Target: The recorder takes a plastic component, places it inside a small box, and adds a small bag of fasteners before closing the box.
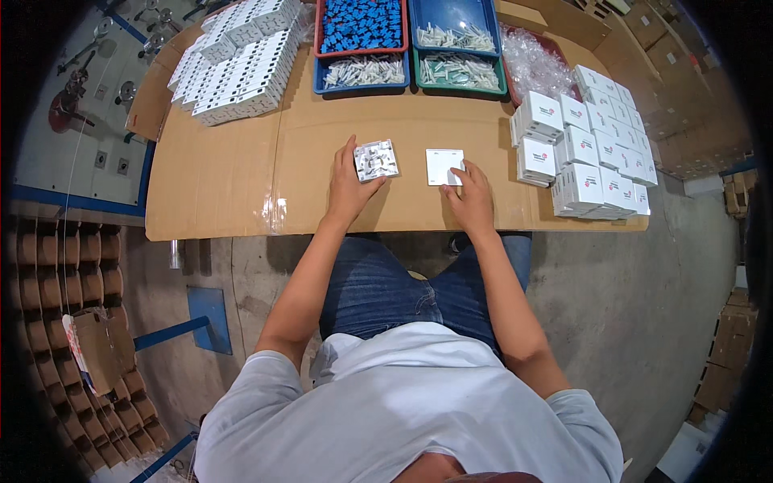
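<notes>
My left hand (pixel 346 193) grips a small square housing (pixel 376 160) by its left side and lower edge, fingers and thumb bent round it. That housing is white, with grey and silvery parts showing on its upper side. To its right, a flat white square plate (pixel 440 165) lies on the cardboard tabletop (pixel 322 133). The fingertips and thumb of my right hand (pixel 475 200) close on this plate's lower right corner. A short gap separates the two square pieces.
White boxes (pixel 600 149) stand stacked at right. Rows of white square units (pixel 241 84) fill the far left. Along the back sit a red tray (pixel 318 32) of blue parts, blue and green trays (pixel 503 76) of pale small pieces, and clear plastic bags (pixel 535 68).
</notes>
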Demonstrator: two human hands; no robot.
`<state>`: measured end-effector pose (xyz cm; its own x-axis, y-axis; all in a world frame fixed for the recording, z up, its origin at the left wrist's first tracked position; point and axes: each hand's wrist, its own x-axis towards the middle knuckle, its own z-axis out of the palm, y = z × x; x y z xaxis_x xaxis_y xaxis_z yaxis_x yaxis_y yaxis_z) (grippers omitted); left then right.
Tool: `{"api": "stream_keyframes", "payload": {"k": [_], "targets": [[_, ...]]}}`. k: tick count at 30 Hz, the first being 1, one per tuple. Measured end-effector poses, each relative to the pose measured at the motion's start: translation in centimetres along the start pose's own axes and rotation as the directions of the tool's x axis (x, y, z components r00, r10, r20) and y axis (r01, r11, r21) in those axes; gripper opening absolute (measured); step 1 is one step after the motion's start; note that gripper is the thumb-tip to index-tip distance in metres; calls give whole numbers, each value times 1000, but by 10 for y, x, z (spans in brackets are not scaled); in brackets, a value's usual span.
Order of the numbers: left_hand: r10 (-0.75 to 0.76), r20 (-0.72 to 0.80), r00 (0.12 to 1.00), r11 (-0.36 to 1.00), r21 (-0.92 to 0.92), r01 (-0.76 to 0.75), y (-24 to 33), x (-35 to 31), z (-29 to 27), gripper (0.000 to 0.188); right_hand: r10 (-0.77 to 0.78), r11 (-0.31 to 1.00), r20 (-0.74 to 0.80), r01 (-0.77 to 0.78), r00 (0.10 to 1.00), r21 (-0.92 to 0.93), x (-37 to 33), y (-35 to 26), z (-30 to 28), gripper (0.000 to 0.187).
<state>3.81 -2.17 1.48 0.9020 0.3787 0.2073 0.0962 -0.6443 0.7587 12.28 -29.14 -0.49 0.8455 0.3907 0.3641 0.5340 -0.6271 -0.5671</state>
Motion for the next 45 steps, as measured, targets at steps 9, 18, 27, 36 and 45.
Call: {"api": "stream_keyframes", "payload": {"k": [9, 18, 27, 36, 45], "targets": [[164, 5, 986, 984, -70, -163, -16, 5, -2, 98, 0, 998, -65, -4, 998, -61, 11, -1, 11, 36], [177, -139, 974, 983, 77, -167, -12, 3, 2, 85, 37, 997, -186, -25, 982, 67, 9, 5, 21, 38], [37, -86, 996, 999, 42, -34, 1, 3, 6, 72, 146, 947, -42, -127, 988, 296, 107, -11, -103, 31], [2, -44, 999, 996, 94, 3, 4, 10, 9, 73, 292, 827, 8, -248, 957, -505, 317, 184, -206, 28], [18, -36, 999, 994, 107, -14, 0, 11, 5, 74, 283, 816, 54, -211, 957, -538, 380, 262, -163, 27]]}}
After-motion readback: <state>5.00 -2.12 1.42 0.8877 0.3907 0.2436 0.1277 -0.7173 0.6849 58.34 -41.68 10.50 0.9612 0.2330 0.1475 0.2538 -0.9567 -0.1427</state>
